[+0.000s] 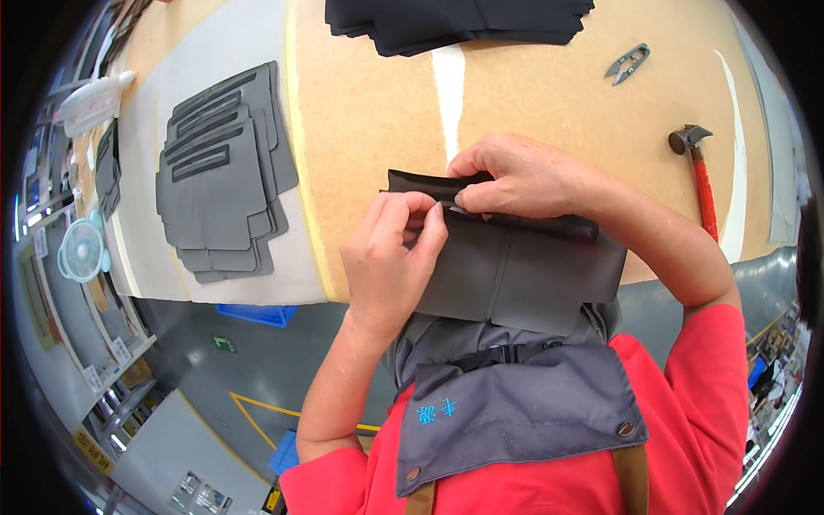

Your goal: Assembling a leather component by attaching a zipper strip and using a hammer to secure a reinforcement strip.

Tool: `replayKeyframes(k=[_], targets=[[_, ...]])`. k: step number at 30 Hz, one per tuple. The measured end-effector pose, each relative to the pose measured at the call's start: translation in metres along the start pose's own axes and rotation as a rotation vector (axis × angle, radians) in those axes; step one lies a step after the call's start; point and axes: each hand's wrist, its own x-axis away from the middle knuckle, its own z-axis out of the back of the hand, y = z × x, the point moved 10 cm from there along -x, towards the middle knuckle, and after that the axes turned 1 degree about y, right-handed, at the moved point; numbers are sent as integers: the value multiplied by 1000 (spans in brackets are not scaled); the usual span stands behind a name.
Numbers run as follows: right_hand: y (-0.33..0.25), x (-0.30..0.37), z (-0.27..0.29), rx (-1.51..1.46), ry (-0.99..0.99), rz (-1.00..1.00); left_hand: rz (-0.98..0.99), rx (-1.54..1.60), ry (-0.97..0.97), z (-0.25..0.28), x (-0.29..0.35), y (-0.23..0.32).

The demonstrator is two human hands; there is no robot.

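A dark grey sheet piece (pixel 532 275), with a centre crease and black strips along its far edge, hangs over the table's near edge toward my lap. My left hand (pixel 390 249) pinches at the strip near the piece's far left, thumb and forefinger close together. Just right of it, my right hand (pixel 515 180) is closed on the same far edge, its fingers curled behind and its thumb in front. Between the two hands a small pale bit shows, too small to name. The curled fingers hide part of the strip.
Left on the table lies a stack of grey pieces (pixel 215 184) with black strips. A black stack (pixel 455 21) sits at the far edge. To the right are thread snips (pixel 628 63) and a red-handled hammer (pixel 702 184). Beyond the left end stands a small fan (pixel 83 249).
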Motion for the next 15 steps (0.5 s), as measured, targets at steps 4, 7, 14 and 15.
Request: replayKeyframes(k=[4, 7, 14, 15], targets=[[-3, 11, 12, 166, 261, 198, 103, -21, -91, -5, -12, -13], [-28, 59, 30, 436, 803, 525, 275, 82, -179, -9, -14, -34], [-2, 69, 5, 413, 829, 533, 417, 78, -335, -15, -20, -42], [-1, 70, 5, 417, 851, 549, 417, 62, -350, -16, -21, -41]])
